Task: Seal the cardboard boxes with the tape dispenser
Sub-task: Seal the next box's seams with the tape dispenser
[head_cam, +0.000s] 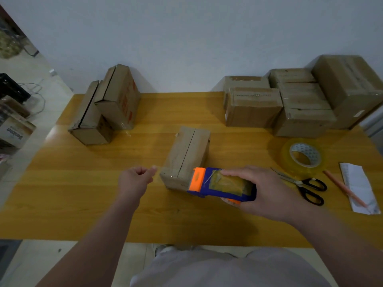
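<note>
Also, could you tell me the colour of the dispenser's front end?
The tape dispenser's front end is orange; head view shows it.

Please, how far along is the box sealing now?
Done, it seems: the boxes stacked at the right show tape on their seams. In hand: the right hand holds the tape dispenser at the near end of the middle box; the left hand is curled beside it. Left to do: this box and the two boxes at the left, whose seams look bare.

Dim, even indoor light; soft focus, wide-angle bending at edges.
</note>
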The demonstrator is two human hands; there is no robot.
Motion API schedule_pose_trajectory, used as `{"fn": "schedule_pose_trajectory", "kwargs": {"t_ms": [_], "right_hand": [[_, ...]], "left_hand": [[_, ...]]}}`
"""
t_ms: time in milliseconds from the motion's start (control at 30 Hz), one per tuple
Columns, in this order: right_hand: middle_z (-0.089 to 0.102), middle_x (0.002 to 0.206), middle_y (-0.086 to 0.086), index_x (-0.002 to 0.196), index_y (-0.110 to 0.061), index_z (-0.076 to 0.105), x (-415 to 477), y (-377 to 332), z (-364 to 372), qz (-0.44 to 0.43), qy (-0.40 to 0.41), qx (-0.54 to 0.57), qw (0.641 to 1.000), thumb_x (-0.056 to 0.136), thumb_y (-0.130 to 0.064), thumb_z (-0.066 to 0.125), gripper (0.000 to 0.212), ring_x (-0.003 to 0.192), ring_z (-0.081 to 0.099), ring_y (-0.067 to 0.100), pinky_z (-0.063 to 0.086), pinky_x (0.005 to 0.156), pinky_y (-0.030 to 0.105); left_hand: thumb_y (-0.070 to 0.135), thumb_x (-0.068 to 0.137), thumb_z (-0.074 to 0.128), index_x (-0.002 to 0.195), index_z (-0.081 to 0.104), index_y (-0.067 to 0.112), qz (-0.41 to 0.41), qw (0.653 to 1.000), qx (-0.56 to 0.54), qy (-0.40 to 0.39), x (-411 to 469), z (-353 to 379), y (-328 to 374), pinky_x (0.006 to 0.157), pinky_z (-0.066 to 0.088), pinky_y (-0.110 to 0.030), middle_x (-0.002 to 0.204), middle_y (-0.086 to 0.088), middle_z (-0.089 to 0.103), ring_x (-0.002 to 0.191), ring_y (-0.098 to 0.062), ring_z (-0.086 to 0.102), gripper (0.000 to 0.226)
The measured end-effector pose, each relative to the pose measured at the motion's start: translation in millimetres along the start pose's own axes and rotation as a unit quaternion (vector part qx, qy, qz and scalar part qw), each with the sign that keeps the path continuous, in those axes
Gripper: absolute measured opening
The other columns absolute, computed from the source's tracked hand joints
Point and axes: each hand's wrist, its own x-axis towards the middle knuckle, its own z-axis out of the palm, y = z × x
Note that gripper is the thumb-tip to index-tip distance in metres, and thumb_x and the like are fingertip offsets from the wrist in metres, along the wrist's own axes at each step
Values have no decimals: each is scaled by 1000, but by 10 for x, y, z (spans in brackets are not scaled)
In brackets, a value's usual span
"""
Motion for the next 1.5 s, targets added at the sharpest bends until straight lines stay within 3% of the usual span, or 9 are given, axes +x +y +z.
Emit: {"fn": "schedule_pose_trajectory", "kwargs": {"t_ms": [467,633,767,900,1000,1167,1233,1333,1500], "right_hand": [[52,124,-17,128,-48,40,-13,241,214,-9,4,-58,998,74,-52,76,65,113,51,4,55,80,28],[53,123,-15,128,-45,42,-20,236,210,-13,9,-60,998,74,-55,75,64,111,51,2,54,81,28],[53,123,-14,128,-47,41,-31,253,232,-7,9,-58,998,74,-56,74,64,111,52,5,55,80,29],[53,124,-13,128,-47,40,-40,274,264,-4,13,-52,999,74,-54,76,65,111,53,5,56,79,29],[53,124,-12,128,-46,40,-43,284,272,-5,14,-50,999,74,-53,76,65,111,53,6,56,78,29],[53,124,-11,128,-46,41,-33,293,276,-2,11,-48,999,73,-51,78,66,110,54,6,56,79,31],[52,123,-13,128,-47,40,-30,301,284,-1,12,-49,999,74,-52,77,66,110,53,6,56,79,30],[53,122,-12,127,-47,40,-33,306,286,-5,11,-46,999,74,-53,76,65,110,54,7,56,78,30],[53,123,-13,127,-47,41,-33,303,277,-7,12,-46,999,74,-51,77,64,110,53,5,55,80,29]], "left_hand": [[33,93,61,84,65,6,-68,989,-34,-129,77,42,-112,76,51,-39,68,-7,54,68,-19,53,29],[28,92,61,88,65,14,-17,980,174,-99,147,-10,-103,70,48,-35,84,-11,64,77,-23,59,15],[27,94,59,88,69,22,24,998,-23,-57,0,8,45,88,49,-37,98,-4,71,95,-18,64,13],[42,95,53,103,63,29,-15,984,-91,-151,-110,147,1,95,42,-29,113,5,63,103,-8,57,18],[54,94,47,130,54,34,-45,971,-38,-232,47,70,-208,106,29,-35,149,0,39,131,-17,39,42],[55,100,29,149,30,24,59,987,5,-149,-345,54,46,114,17,-37,153,4,30,144,-15,21,59],[64,95,17,152,17,23,178,967,113,-144,-420,59,-17,120,3,-37,160,6,9,145,-6,2,70],[74,80,-9,149,-6,27,293,881,338,-157,-396,179,-193,116,-16,-34,155,12,-17,141,-2,-23,84],[79,71,-23,149,-10,28,352,818,415,-188,-472,214,-157,114,-20,-33,157,12,-16,142,-2,-23,94]]}}
